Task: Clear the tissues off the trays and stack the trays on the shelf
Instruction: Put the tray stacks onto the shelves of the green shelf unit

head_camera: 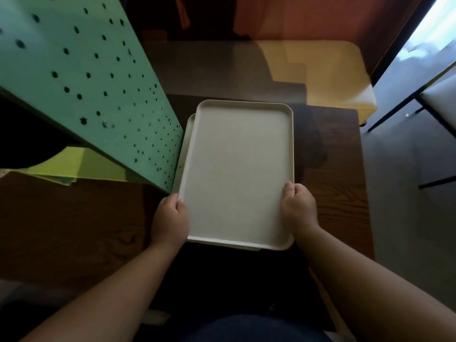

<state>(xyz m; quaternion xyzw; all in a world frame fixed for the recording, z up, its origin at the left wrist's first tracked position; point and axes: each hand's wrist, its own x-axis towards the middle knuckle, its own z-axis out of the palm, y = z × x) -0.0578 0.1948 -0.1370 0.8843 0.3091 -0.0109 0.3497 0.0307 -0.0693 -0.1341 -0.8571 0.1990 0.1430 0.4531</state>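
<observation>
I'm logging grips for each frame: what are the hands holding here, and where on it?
Both hold the top tray by its long side rims near the close end: left hand on the left rim, right hand on the right. A second tray lies beneath.

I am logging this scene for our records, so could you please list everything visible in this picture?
Cream rectangular plastic tray with rounded corners: one, cream, centre, held at both long edges, bare of tissues.
Second cream tray beneath: at least one, cream, its rim peeks out at the top tray's left and near edges.
Green perforated metal panel: one, mint green, upper left, beside the trays.
Dark wooden surface: one, dark brown, under the trays.
Yellow cushioned bench: one, yellow, top right.
Yellow-green sheets: a few, lower left under the panel.
White seat on black metal legs: one, right edge.
Left hand: one, fingers curled on the tray's left edge.
Right hand: one, gripping the right edge.
</observation>
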